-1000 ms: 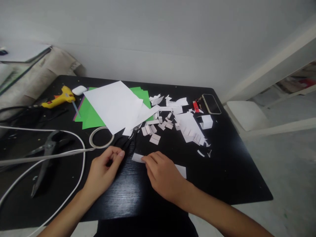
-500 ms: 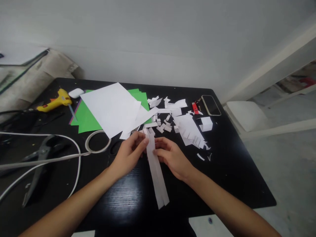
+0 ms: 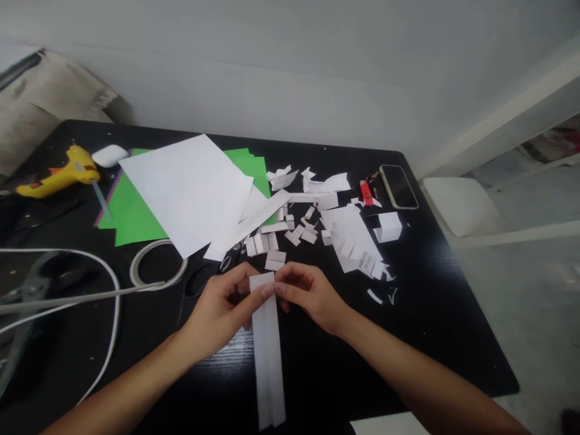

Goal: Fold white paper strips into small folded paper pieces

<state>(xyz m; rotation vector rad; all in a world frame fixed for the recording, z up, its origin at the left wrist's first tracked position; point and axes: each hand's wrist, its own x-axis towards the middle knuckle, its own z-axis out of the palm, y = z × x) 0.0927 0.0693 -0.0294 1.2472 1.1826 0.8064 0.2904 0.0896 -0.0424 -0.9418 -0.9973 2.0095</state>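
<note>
A long white paper strip (image 3: 268,356), folded lengthwise, hangs toward me over the black table (image 3: 430,314). My left hand (image 3: 226,311) pinches its top end from the left, thumb and fingers closed on the paper. My right hand (image 3: 308,296) pinches the same end from the right. Just beyond the hands lie several small cut white paper pieces (image 3: 267,248) and black-handled scissors (image 3: 212,272), partly under a large white sheet (image 3: 185,187).
Green paper (image 3: 131,220) lies under the white sheet. A yellow glue gun (image 3: 54,175) and a white case (image 3: 109,155) sit far left. White cable (image 3: 109,296) loops at left beside pliers (image 3: 27,296). A phone (image 3: 399,186), a red lighter (image 3: 365,192) and paper scraps (image 3: 353,235) lie at right.
A second ago the strip lay on the table under my right hand. Both hands have since lifted it by one end, and it now hangs straighter toward me. The view shifted slightly.
</note>
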